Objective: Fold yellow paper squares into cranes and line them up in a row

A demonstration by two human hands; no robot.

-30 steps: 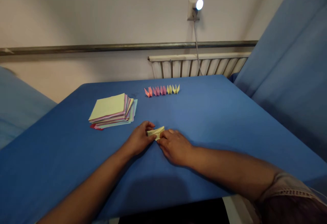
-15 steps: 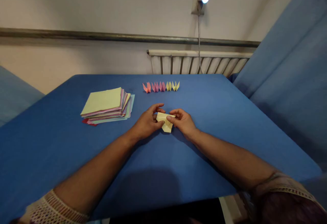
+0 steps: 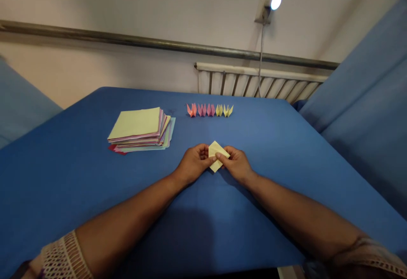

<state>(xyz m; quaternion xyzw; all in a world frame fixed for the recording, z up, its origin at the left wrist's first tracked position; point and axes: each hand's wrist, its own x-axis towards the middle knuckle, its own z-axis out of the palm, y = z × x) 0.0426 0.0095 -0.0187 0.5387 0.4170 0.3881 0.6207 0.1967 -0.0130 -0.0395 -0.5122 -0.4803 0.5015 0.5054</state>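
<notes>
A small piece of folded yellow paper [image 3: 216,148] is held between my two hands, just above the blue table, with one point facing away from me. My left hand [image 3: 194,163] grips its left side, thumb on top and fingers curled behind. From the right, my right hand [image 3: 238,164] pinches it, the thumb pressed on the middle of the paper close to the left thumb. The fingertips behind the paper are partly hidden.
The table has a blue cover [image 3: 270,143]. Left of my hands lies a stack of coloured paper sheets [image 3: 136,124], yellow on top. Beyond my hands stand several folded paper figures [image 3: 210,110] in a row, orange, pink and yellow. Behind are a radiator [image 3: 235,82] and a rail.
The folded yellow paper has been turned so that a point faces away from me. My left fingers, spread before, have closed on its left side. The whole view has shifted slightly.
</notes>
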